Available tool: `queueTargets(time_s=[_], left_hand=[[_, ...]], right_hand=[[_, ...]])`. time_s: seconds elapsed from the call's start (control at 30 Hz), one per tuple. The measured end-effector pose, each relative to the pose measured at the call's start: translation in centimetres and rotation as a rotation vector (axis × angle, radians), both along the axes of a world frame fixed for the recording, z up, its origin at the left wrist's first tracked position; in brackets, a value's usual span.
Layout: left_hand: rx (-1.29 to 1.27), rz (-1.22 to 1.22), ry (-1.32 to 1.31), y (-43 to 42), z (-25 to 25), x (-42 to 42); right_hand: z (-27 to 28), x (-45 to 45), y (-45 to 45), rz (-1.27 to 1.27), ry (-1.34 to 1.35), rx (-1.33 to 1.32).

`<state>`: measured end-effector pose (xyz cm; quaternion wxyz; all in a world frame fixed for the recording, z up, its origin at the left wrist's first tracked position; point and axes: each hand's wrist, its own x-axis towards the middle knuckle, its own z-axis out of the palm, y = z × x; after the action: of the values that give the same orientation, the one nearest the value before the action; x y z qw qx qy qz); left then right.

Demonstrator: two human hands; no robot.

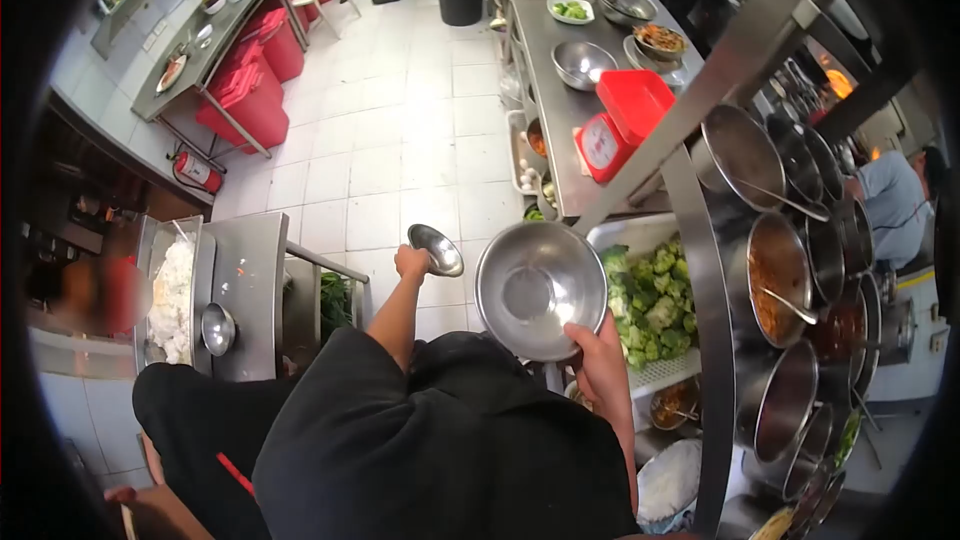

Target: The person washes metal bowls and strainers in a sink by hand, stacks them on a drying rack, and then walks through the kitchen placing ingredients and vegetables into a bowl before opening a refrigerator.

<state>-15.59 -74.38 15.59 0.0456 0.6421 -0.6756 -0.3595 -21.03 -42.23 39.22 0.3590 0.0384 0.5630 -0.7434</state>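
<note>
My left hand (pixel 411 261) is closed around the rim of a small steel bowl (pixel 437 249), held tilted over the tiled floor. My right hand (pixel 601 360) grips the near right edge of a larger steel mixing bowl (pixel 541 285), its thumb over the rim and its other fingers partly hidden beneath. The inside of this larger bowl shows bare, shiny metal. Just right of it, broccoli florets (pixel 655 300) fill a white basket (pixel 672 376). A white, rice-like food (pixel 174 300) fills a tray on the left, with another small steel bowl (pixel 218 328) beside it.
A red kitchen scale (pixel 603 145) stands on the steel counter (pixel 545 50). Metal posts (pixel 700 340) and several pots of sauces (pixel 778 280) line the right. Another person's arm (pixel 165 512) is at lower left; a co-worker (pixel 890 205) is at far right. Red bins (pixel 240 100) stand left.
</note>
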Motion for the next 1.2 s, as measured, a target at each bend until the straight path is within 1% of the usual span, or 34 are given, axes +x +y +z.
queueTargets(time_s=[0.03,0.07,0.1,0.13,0.23,0.3,0.37,0.43,0.5,0.57,0.63,0.7,0.83,0.93,1.03,1.13,1.2], left_hand=[[-0.006,0.062,0.058,-1.1,-0.4,0.1],[-0.015,0.112,0.108,-2.4,-1.8,0.5],[-0.016,0.157,0.15,-3.3,-3.5,1.2],[-0.044,0.201,0.182,-4.9,-5.3,1.5],[-0.033,0.275,0.271,-8.7,-5.4,2.0],[-0.054,0.36,0.334,-11.8,-7.3,2.1],[-0.043,0.401,0.339,-13.1,-4.2,1.4],[0.011,0.404,0.351,-16.5,-4.9,1.1],[0.015,0.375,0.422,-18.6,-3.1,0.0],[0.052,0.396,0.527,-21.5,-3.3,-1.2],[0.108,0.376,0.531,-24.5,-2.7,-2.5],[0.156,0.345,0.554,-27.2,-1.9,-4.4],[0.225,0.265,0.641,-31.6,0.0,-8.3],[0.256,0.217,0.71,-34.0,2.9,-12.0],[0.292,0.179,0.803,-36.1,4.4,-15.1],[0.341,0.101,0.867,-36.4,8.0,-19.1],[0.411,0.022,0.911,-36.9,9.2,-22.1]], right_hand=[[-0.7,-0.7,-1.1,0.006,0.007,-0.032],[-0.4,-0.9,-2.5,-0.024,-0.013,-0.087],[-1.1,-1.6,-3.4,0.028,0.006,-0.091],[-1.4,-2.0,-4.8,0.019,-0.024,-0.107],[-2.0,-3.9,-8.6,0.002,-0.041,-0.125],[-2.2,-5.8,-10.9,-0.015,-0.02,-0.127],[-2.4,-8.1,-14.0,-0.052,0.008,-0.139],[-3.0,-11.3,-17.8,-0.116,0.044,-0.146],[-3.0,-15.2,-22.0,-0.216,0.098,-0.161],[-2.0,-19.9,-25.9,-0.284,0.222,-0.193],[-2.1,-24.5,-28.9,-0.5,0.254,-0.062],[-2.3,-29.0,-30.4,-0.635,0.255,-0.021],[-2.8,-33.8,-31.2,-0.853,0.234,-0.001],[-5.2,-36.7,-30.5,-0.914,0.238,-0.063],[-2.8,-33.8,-30.9,-0.84,0.176,0.014],[-2.8,-30.6,-32.2,-0.834,0.273,0.527],[-3.6,-30.5,-32.0,-0.735,0.344,0.478]])
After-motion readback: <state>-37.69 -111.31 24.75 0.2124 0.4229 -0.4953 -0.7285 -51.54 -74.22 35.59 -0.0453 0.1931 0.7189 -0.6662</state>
